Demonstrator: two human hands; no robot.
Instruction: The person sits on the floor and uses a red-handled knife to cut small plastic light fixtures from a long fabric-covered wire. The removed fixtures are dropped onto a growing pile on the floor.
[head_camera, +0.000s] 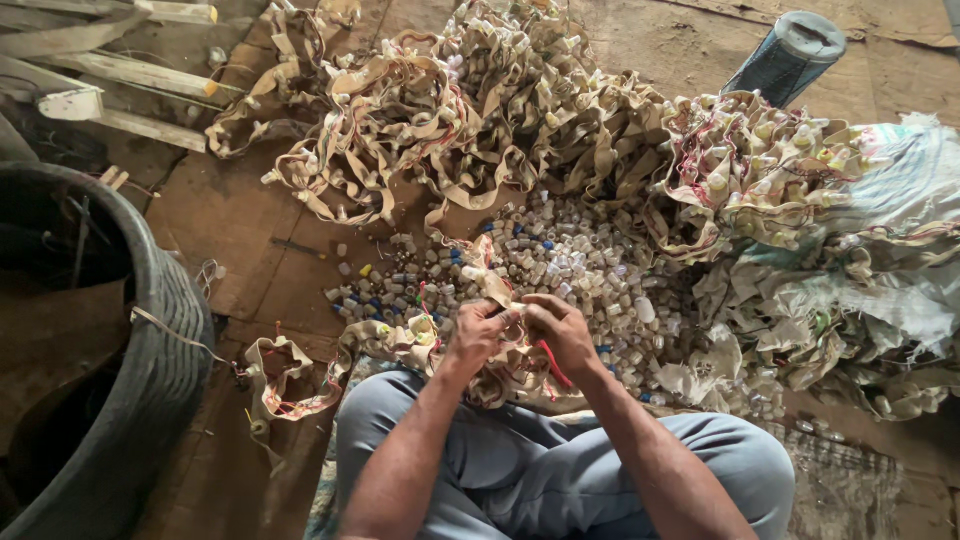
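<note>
i see my left hand (478, 332) and right hand (560, 330) both pinched shut on a tan strap (500, 292) above my lap, small plastic caps (560, 265) heaped on the floor (225, 215) just beyond; strap pile (480, 110) behind, black tub (150, 370) at left

Head camera: one view only, looking steeply down from above the seated person's knees, sitting close over both hands, facing forward across the floor (240, 230) toward the strap heap (500, 110).
</note>
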